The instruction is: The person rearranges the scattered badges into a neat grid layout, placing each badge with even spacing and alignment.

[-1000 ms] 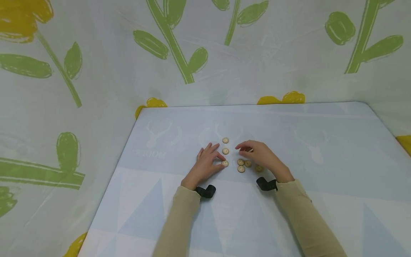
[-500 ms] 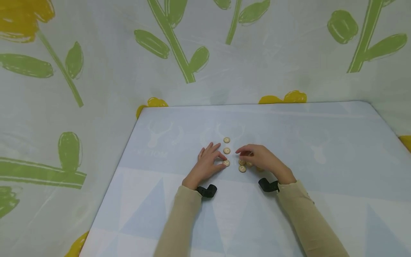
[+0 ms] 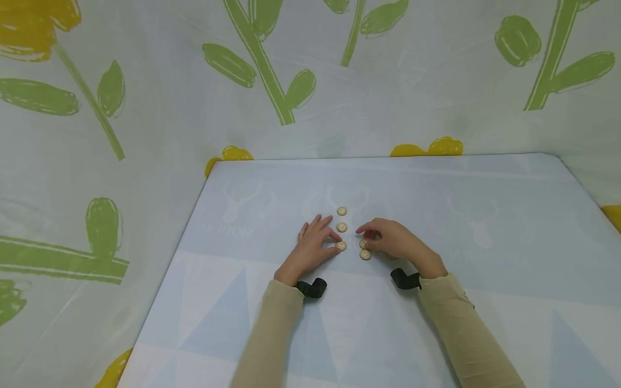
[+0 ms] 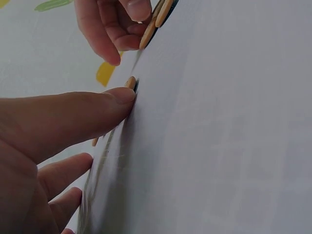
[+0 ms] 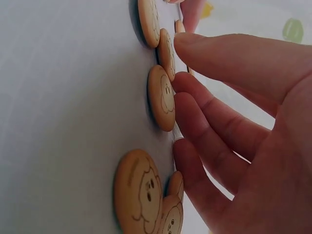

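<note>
My left hand (image 3: 309,249) pinches a small round wooden disc (image 3: 342,246) between thumb and index finger. That disc lies on the table, with its other fingers spread behind it. Over a cluster of similar discs hovers my right hand (image 3: 390,237), thumb low beside one disc (image 3: 363,244) and fingers loosely bent. A second disc (image 3: 365,254) sits just nearer. The right wrist view shows a disc (image 5: 162,97) with a drawn face close by the fingertips (image 5: 185,105); whether they touch it is hard to tell. More discs are partly hidden under this hand.
Two discs, one farther (image 3: 342,211) and one nearer (image 3: 342,227), form a column beyond the left hand's disc. Right of the cluster is another disc (image 5: 139,190). A pale blue and white cloth covers the table (image 3: 509,242). Flower-printed fabric (image 3: 160,81) hangs behind.
My right hand has come down slightly toward the cluster, its thumb now beside a disc and covering others. The left hand stays at its disc.
</note>
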Action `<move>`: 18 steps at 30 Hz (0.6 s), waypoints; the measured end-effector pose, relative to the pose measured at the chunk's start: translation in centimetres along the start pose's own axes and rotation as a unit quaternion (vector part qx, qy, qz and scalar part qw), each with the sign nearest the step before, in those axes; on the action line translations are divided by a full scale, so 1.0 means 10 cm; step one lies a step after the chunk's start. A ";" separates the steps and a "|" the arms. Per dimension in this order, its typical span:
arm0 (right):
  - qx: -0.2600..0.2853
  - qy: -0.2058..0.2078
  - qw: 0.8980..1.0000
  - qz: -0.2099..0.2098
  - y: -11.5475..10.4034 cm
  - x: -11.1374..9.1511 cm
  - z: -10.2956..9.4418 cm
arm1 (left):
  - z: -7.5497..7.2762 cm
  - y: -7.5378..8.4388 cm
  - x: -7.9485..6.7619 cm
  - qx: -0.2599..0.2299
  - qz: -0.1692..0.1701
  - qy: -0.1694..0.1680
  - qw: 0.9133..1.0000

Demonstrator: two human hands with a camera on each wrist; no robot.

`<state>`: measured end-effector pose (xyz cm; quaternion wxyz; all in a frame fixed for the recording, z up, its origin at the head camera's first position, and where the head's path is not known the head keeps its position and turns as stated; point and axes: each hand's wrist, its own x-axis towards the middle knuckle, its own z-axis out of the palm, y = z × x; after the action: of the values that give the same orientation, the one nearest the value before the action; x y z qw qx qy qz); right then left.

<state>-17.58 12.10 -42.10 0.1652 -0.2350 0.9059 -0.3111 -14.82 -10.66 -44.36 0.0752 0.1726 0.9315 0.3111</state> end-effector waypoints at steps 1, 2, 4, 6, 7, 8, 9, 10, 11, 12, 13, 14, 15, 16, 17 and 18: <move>-0.004 0.000 1.000 -0.003 0.00 0.00 0.00 | 0.00 0.00 0.00 0.000 -0.001 0.000 1.000; -0.008 0.000 1.000 -0.005 0.00 0.00 0.00 | 0.00 0.00 0.00 0.001 -0.001 0.000 1.000; -0.015 0.002 1.000 -0.010 0.00 0.00 0.01 | 0.00 0.00 0.00 0.001 -0.002 -0.001 1.000; -0.025 0.002 1.000 -0.016 -0.01 0.00 0.01 | 0.00 0.00 0.00 0.002 -0.001 -0.001 1.000; -0.031 0.001 0.999 -0.019 -0.01 -0.01 0.01 | 0.00 0.00 0.00 0.002 0.000 0.000 1.000; -0.035 0.002 0.999 -0.020 -0.01 -0.01 0.01 | 0.00 0.00 0.00 0.003 0.001 0.001 1.000; -0.038 0.002 0.999 -0.021 -0.02 -0.01 0.01 | 0.00 0.00 0.00 0.004 0.002 0.001 1.000; -0.041 0.003 0.999 -0.022 -0.02 -0.01 0.01 | 0.00 0.00 0.00 0.004 0.003 0.002 1.000; -0.044 0.004 0.999 -0.025 -0.02 -0.01 0.02 | 0.00 -0.01 0.00 0.004 0.003 0.002 1.000; -0.046 0.005 0.999 -0.027 -0.03 -0.01 0.02 | 0.00 -0.01 0.00 0.004 0.004 0.001 1.000; -0.046 0.006 0.998 -0.031 -0.03 -0.02 0.02 | 0.00 -0.01 0.00 0.004 0.005 0.001 1.000; -0.044 0.007 0.998 -0.033 -0.03 -0.02 0.02 | 0.00 -0.01 0.00 0.004 0.006 0.001 1.000; -0.044 0.007 0.998 -0.034 -0.04 -0.02 0.02 | 0.00 -0.01 0.00 0.004 0.006 0.001 1.000; -0.043 0.008 0.998 -0.036 -0.04 -0.02 0.02 | 0.00 -0.01 0.00 0.005 0.008 0.001 1.000; -0.042 0.007 0.998 -0.036 -0.04 -0.02 0.03 | 0.00 -0.01 0.00 0.005 0.008 0.001 1.000; -0.041 0.006 0.999 -0.033 -0.04 -0.02 0.03 | 0.00 -0.01 0.00 0.005 0.008 0.001 1.000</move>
<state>-17.19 11.80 -42.03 0.1396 -0.2696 0.9105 -0.2809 -14.85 -10.71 -44.40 0.0708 0.1807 0.9317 0.3069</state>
